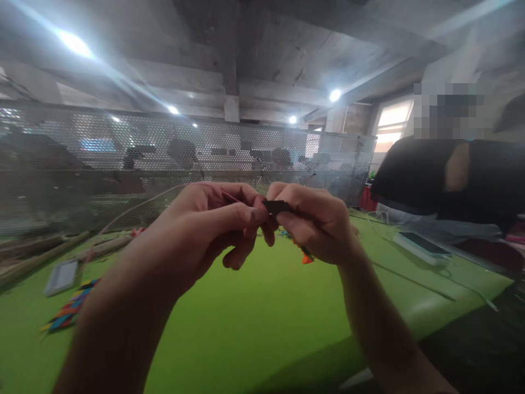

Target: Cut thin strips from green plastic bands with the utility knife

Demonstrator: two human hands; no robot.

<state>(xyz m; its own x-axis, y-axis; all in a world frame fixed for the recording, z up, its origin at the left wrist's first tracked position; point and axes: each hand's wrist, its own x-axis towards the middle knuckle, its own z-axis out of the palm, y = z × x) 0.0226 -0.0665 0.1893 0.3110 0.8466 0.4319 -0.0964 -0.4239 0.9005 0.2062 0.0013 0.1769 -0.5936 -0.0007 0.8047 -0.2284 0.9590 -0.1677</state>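
Both hands meet in mid-air over the green tabletop [246, 323]. My left hand [217, 221] is closed in a pinch on a thin pink cord [137, 206], which arcs up from the left and passes over the hand to the fingertips. Between thumb and fingers, my right hand [318, 221] grips a small dark flat piece [275, 207]. The dark piece's left end touches or nearly touches the left fingertips; the exact contact is hidden. Just below the right hand shows an orange item [307, 258], partly covered by it.
Colourful striped pieces [68, 309] and a pale rectangular case [61, 277] lie at left. A phone [424, 244] on a white box, with cables, is at right. A perforated metal screen [184, 148] stands behind the table. A person in dark clothing [414, 175] is at right.
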